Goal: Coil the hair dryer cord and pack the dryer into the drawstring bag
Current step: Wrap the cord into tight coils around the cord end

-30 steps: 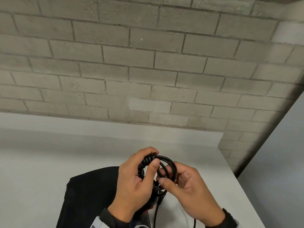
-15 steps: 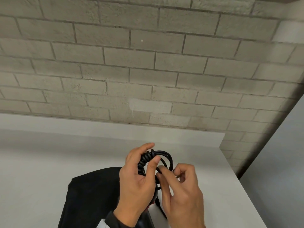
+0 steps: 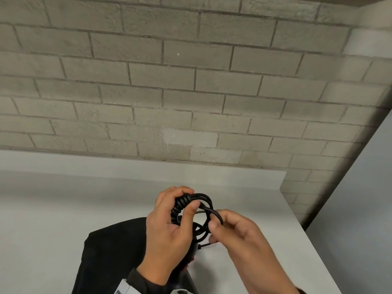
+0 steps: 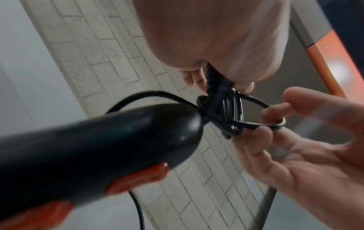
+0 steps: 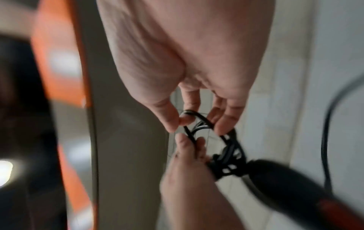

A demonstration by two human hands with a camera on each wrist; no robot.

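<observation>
1. One black hair dryer with orange-red buttons (image 4: pixel 94 149), its handle end just below the left hand.
2. One black rubber cord (image 3: pixel 201 211), looped between both hands.
3. One black fabric bag (image 3: pixel 114 251), lying under the left hand.
4. Two bare hands: left hand (image 3: pixel 169 230), right hand (image 3: pixel 239 236).

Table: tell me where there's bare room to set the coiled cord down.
The table is bare left of the black bag and between the hands and the brick wall. A narrower strip runs along its right edge. Crowded where both hands hold the cord over the bag.
</observation>
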